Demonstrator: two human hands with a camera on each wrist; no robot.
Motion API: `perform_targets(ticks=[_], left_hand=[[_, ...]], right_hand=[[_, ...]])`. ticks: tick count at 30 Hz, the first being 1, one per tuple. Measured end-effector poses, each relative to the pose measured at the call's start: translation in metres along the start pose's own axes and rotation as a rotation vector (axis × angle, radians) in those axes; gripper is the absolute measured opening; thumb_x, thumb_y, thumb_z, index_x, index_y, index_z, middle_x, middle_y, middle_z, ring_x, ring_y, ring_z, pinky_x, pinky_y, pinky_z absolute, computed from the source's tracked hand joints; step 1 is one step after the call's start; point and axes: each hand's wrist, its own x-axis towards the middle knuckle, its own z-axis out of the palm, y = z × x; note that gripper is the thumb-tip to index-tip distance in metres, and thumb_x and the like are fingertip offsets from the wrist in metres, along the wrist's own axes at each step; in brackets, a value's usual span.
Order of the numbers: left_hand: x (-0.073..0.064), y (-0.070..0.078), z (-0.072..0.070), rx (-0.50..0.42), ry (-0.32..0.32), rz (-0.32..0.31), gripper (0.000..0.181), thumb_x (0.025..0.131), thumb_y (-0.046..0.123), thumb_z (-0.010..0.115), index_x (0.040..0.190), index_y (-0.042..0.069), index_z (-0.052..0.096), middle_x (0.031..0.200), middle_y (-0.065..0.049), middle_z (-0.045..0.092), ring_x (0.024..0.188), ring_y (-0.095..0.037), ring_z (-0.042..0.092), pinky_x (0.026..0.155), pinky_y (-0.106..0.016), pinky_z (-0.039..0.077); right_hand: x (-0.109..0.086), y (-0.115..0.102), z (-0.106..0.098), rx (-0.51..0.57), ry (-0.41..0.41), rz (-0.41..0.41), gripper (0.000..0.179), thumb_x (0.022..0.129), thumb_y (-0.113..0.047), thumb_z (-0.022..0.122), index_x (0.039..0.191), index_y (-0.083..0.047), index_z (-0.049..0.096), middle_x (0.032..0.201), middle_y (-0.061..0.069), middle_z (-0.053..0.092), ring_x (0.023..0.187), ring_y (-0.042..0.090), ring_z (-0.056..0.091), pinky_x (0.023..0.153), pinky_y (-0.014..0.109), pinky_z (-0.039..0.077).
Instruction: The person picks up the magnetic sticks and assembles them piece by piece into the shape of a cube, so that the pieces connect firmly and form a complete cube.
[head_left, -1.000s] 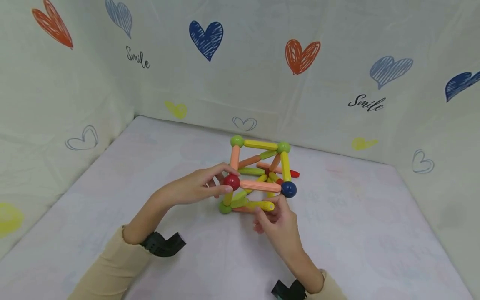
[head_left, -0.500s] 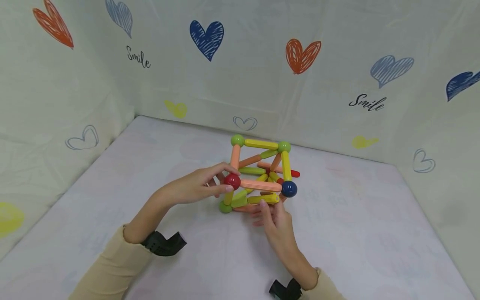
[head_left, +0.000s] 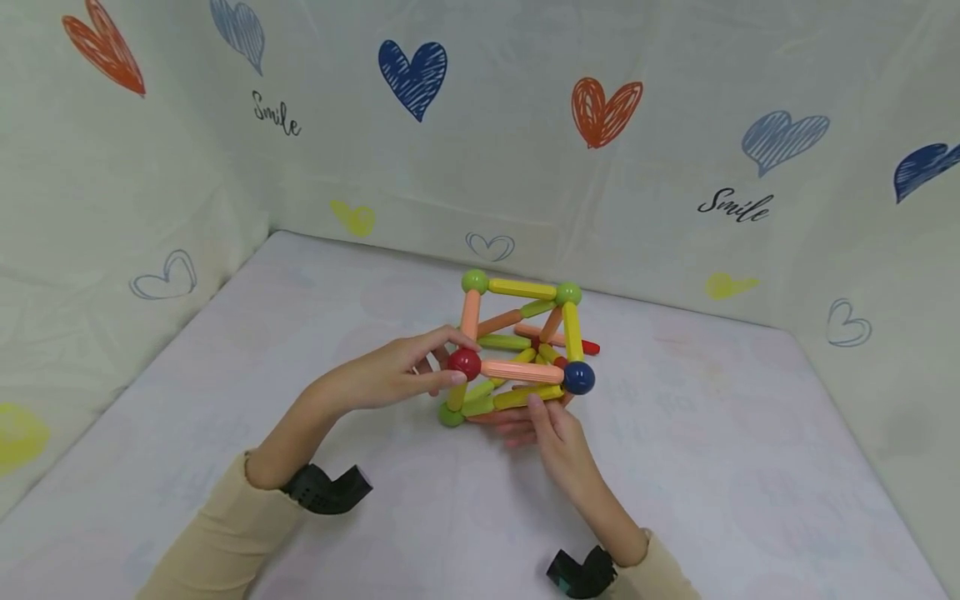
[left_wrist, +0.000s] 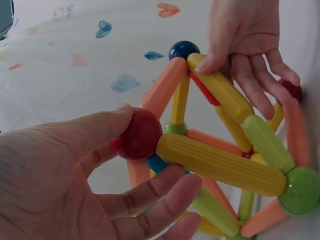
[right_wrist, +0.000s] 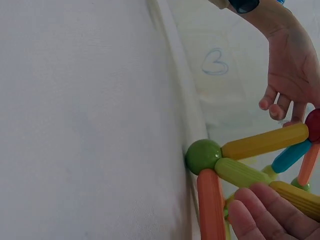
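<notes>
A frame of coloured building rods and balls stands on the table, partly covered by the hands in the head view. My left hand (head_left: 408, 367) pinches the red ball (head_left: 464, 364) at its front left corner between thumb and fingers. My right hand (head_left: 564, 442) holds a yellow rod (left_wrist: 225, 92), thumb on top and fingers beneath. One end of this rod meets a light green rod (left_wrist: 269, 142), which runs to a green ball (left_wrist: 300, 190). Its other end is at the blue ball (head_left: 578, 378), seemingly touching it. A salmon rod (head_left: 521, 372) joins the red and blue balls.
Two green balls joined by a yellow rod (head_left: 522, 288) form the frame's upper back edge. A red-tipped rod (head_left: 590, 347) sticks out at the right. The white table (head_left: 712, 458) meets a cloth backdrop (head_left: 510, 175) printed with hearts.
My right hand has raised the free end of the yellow rod and brought it right, up to the blue ball. The left hand has stayed on the red ball.
</notes>
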Motion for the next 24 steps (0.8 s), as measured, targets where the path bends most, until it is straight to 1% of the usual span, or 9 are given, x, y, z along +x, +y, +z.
perform_targets(ticks=[5,7,9,11,15,17,20,23,24], left_hand=[[0.000,-0.001,-0.001,0.004,-0.004,0.009,0.036,0.093,0.024,0.057,0.127,0.019,0.045,0.105,-0.006,0.059,0.081,-0.016,0.060,0.072,-0.033,0.049],[0.000,-0.001,-0.001,0.011,-0.003,0.015,0.036,0.093,0.025,0.057,0.127,0.019,0.046,0.105,-0.005,0.059,0.082,-0.016,0.059,0.072,-0.032,0.049],[0.000,-0.001,-0.001,0.014,-0.003,0.017,0.036,0.093,0.026,0.057,0.127,0.020,0.046,0.105,-0.005,0.059,0.083,-0.016,0.059,0.073,-0.032,0.049],[0.000,0.000,-0.001,0.015,-0.004,0.020,0.036,0.093,0.026,0.057,0.127,0.021,0.046,0.106,-0.005,0.059,0.085,-0.017,0.059,0.074,-0.032,0.049],[0.001,0.000,-0.001,0.011,-0.006,0.013,0.037,0.092,0.025,0.057,0.127,0.019,0.046,0.109,-0.006,0.058,0.089,-0.019,0.058,0.075,-0.032,0.050],[0.001,-0.001,-0.001,0.009,-0.006,0.009,0.038,0.092,0.024,0.058,0.127,0.018,0.045,0.111,-0.007,0.058,0.090,-0.021,0.058,0.076,-0.032,0.050],[0.002,-0.001,-0.001,-0.005,-0.007,0.002,0.039,0.092,0.025,0.058,0.127,0.017,0.045,0.112,-0.009,0.056,0.090,-0.023,0.058,0.076,-0.034,0.050],[0.002,-0.003,-0.001,-0.013,-0.003,-0.003,0.039,0.091,0.027,0.058,0.127,0.017,0.046,0.113,-0.009,0.056,0.093,-0.023,0.057,0.078,-0.036,0.050],[0.002,-0.004,-0.001,-0.015,0.000,-0.006,0.039,0.091,0.027,0.058,0.127,0.017,0.046,0.114,-0.009,0.056,0.094,-0.023,0.056,0.079,-0.037,0.050]], right_hand=[[0.001,-0.002,-0.007,-0.030,-0.005,0.028,0.042,0.102,-0.029,0.034,0.114,0.004,0.056,0.102,0.022,0.068,0.084,0.031,0.069,0.073,0.035,0.055],[0.001,-0.004,-0.011,-0.067,-0.012,0.048,0.042,0.101,-0.030,0.036,0.113,0.005,0.057,0.100,0.021,0.069,0.082,0.028,0.069,0.073,0.033,0.055],[0.000,-0.007,-0.016,-0.126,-0.046,0.067,0.044,0.100,-0.032,0.038,0.112,0.005,0.058,0.096,0.020,0.070,0.079,0.025,0.070,0.071,0.030,0.056],[-0.001,-0.011,-0.023,-0.185,-0.136,0.093,0.045,0.099,-0.033,0.040,0.112,0.006,0.058,0.093,0.018,0.070,0.077,0.024,0.069,0.069,0.029,0.056],[-0.005,-0.018,-0.044,-0.327,-0.375,0.149,0.041,0.097,-0.031,0.047,0.116,0.003,0.059,0.091,0.013,0.069,0.075,0.021,0.065,0.064,0.029,0.055],[-0.006,-0.021,-0.057,-0.408,-0.444,0.175,0.037,0.096,-0.030,0.049,0.114,0.001,0.060,0.091,0.010,0.068,0.076,0.021,0.064,0.065,0.031,0.054],[-0.003,-0.018,-0.079,-0.508,-0.421,0.203,0.035,0.096,-0.030,0.050,0.114,-0.001,0.060,0.093,0.008,0.067,0.081,0.019,0.062,0.072,0.034,0.053],[0.005,-0.006,-0.099,-0.523,-0.306,0.260,0.038,0.096,-0.030,0.049,0.118,0.000,0.056,0.101,0.010,0.065,0.090,0.020,0.060,0.082,0.038,0.051],[0.009,0.000,-0.105,-0.497,-0.259,0.277,0.039,0.096,-0.029,0.048,0.122,0.001,0.053,0.104,0.013,0.064,0.093,0.021,0.060,0.085,0.039,0.051]])
